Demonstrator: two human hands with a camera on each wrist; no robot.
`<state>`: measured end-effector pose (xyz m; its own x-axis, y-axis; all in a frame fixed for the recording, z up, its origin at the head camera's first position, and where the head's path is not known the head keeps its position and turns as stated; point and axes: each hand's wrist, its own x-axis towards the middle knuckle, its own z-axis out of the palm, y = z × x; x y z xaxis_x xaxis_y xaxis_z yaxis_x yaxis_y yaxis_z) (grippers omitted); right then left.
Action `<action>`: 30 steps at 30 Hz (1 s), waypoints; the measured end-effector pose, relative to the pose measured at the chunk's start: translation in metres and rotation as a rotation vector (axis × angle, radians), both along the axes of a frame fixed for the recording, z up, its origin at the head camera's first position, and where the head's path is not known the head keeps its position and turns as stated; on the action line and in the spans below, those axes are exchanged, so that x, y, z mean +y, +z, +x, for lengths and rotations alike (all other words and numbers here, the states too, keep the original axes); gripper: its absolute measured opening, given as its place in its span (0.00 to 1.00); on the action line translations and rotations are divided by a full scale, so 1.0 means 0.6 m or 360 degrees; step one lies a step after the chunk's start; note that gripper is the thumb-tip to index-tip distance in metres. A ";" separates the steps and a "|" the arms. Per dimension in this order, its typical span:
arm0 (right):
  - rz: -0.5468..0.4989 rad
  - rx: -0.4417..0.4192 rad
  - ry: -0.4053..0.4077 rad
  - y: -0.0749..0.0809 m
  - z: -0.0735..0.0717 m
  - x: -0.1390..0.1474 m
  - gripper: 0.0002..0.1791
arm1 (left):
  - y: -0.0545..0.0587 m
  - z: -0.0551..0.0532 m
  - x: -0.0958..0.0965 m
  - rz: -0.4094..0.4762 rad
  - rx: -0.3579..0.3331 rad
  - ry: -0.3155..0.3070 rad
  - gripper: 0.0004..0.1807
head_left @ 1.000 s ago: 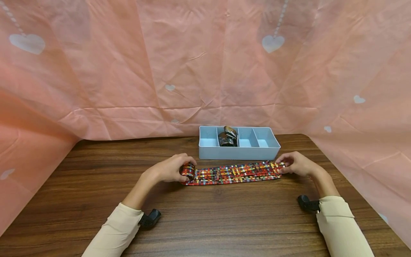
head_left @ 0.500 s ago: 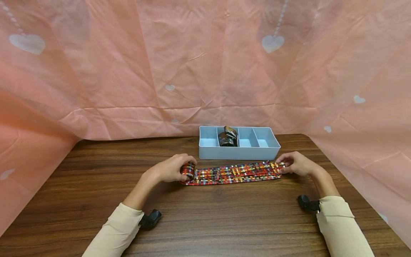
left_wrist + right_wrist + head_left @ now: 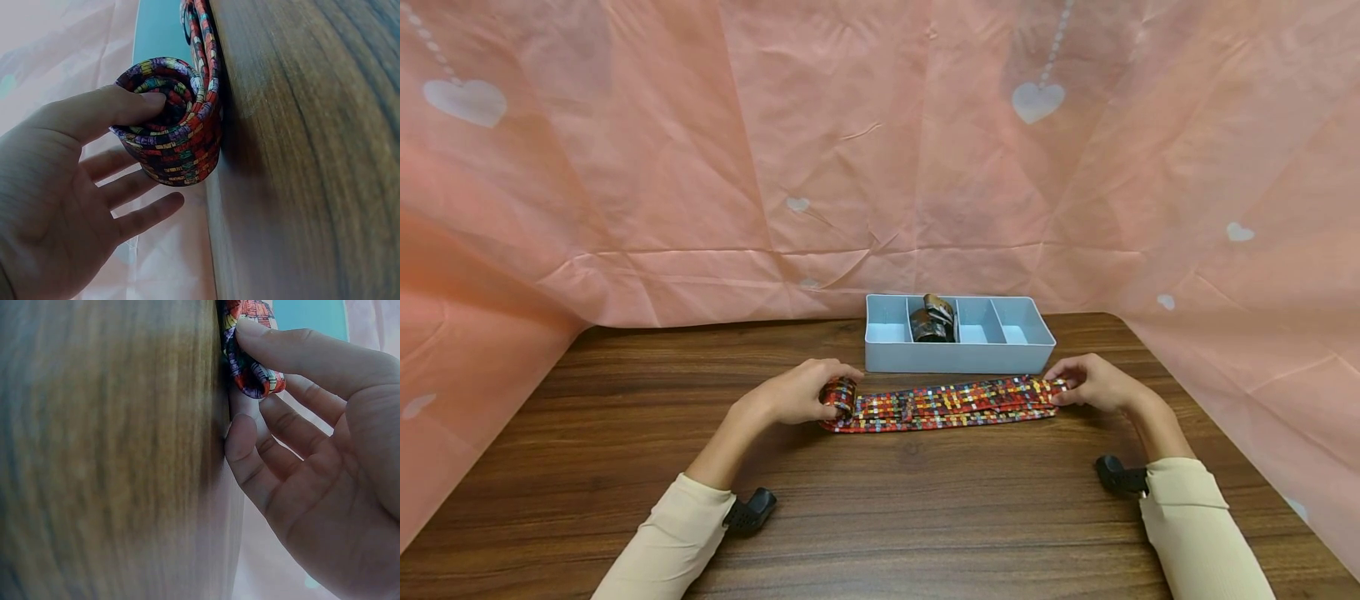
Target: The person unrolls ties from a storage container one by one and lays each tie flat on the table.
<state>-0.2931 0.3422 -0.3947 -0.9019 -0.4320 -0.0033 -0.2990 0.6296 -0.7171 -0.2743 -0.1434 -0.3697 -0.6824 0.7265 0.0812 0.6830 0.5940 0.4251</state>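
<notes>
Nearest you, two cream sleeves (image 3: 1206,525) enter over the wood-grain table (image 3: 910,525), a black wrist device (image 3: 751,511) at each cuff. Beyond them, both hands are on one multicoloured necktie (image 3: 958,406), lying crosswise in front of you. Winding looks partly done, by my reading: a coil (image 3: 178,150) of several turns is formed at the left end, standing on its edge; left over is a long doubled stretch, flat and lightly creased, running right to a folded end. Your left hand (image 3: 801,393) is curved at the coil, thumb pressed into its hollow in the left wrist view, the outer fingers spread loosely behind; how the forefinger bears on it I cannot fully tell. Your right hand (image 3: 1097,385) pinches the folded end under the thumb, remaining fingers relaxed and half bent. So the necktie spans the gap between your hands, touching both. Just behind it sits a pale blue tray (image 3: 958,358) with four compartments; the second from your left bears a dark patterned roll (image 3: 931,325), one piece or two unclear. Farthest off, a pink heart-printed curtain (image 3: 880,167) hangs behind the table.
</notes>
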 end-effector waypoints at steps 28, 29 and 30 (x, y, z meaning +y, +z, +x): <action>0.0016 -0.0057 -0.0046 0.003 0.002 -0.002 0.17 | 0.005 0.000 -0.015 0.0010 -0.0001 0.0039 0.33; 0.0020 -0.0055 -0.0046 0.002 0.001 -0.002 0.17 | 0.005 0.000 -0.015 0.0010 0.0002 0.0038 0.33; 0.0023 -0.0055 -0.0047 0.002 0.001 -0.002 0.17 | 0.005 -0.001 -0.015 0.0008 0.0003 0.0039 0.33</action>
